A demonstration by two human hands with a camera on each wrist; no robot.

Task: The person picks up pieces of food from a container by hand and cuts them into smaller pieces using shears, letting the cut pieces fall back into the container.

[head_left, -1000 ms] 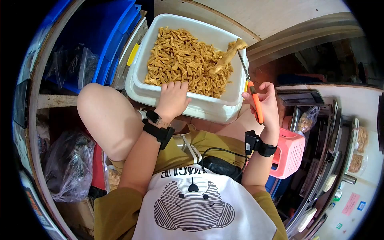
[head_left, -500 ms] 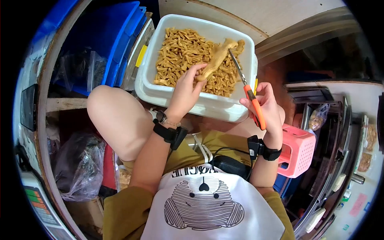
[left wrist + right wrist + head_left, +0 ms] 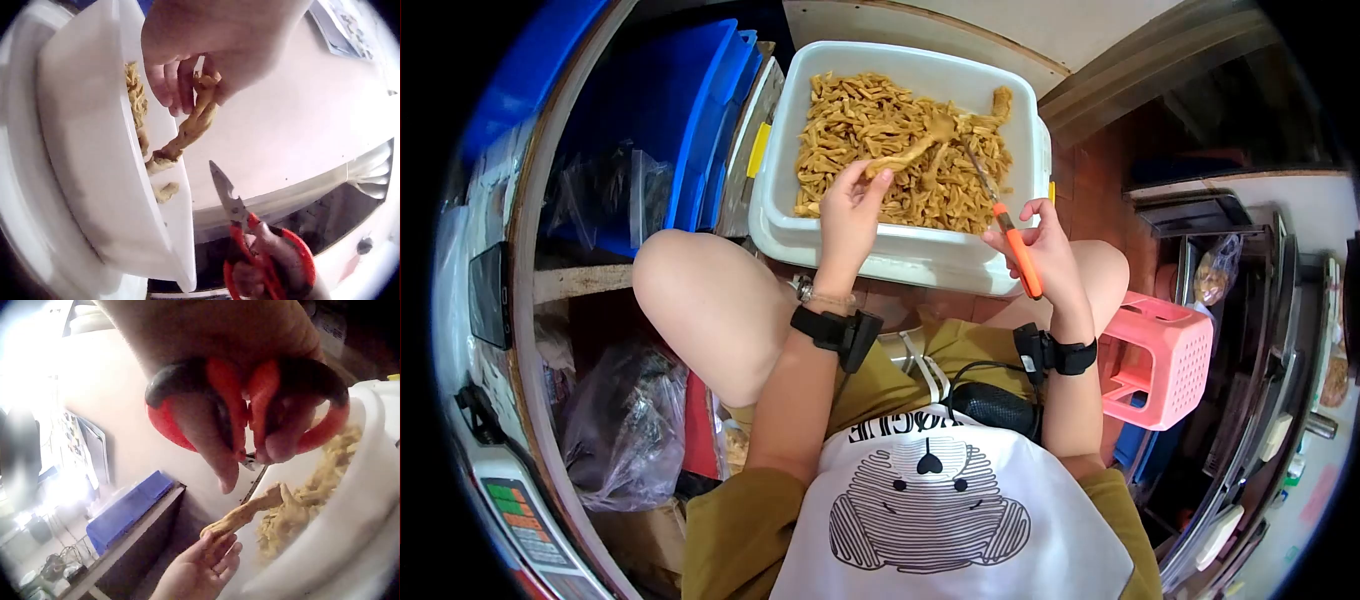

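My left hand pinches one end of a long, tan, wrinkled food strip between thumb and fingers. The strip slants over the white tub, its far end above the heap of cut tan pieces. Scissors with orange-red and black handles are in my right hand, a thumb and fingers through the loops. Their blades point toward the tub and stand apart from the strip in the left wrist view. A larger uncut-looking piece lies at the heap's far right corner.
The tub sits between the bent knees, stacked in another white container with yellow handles. Blue bins stand at the left, above a plastic bag. A pink stool is by the right knee, near shelves.
My left hand has risen from the tub's near rim and taken the strip that hung on the scissors' tip. The strip is off the blades, which now point lower over the heap.
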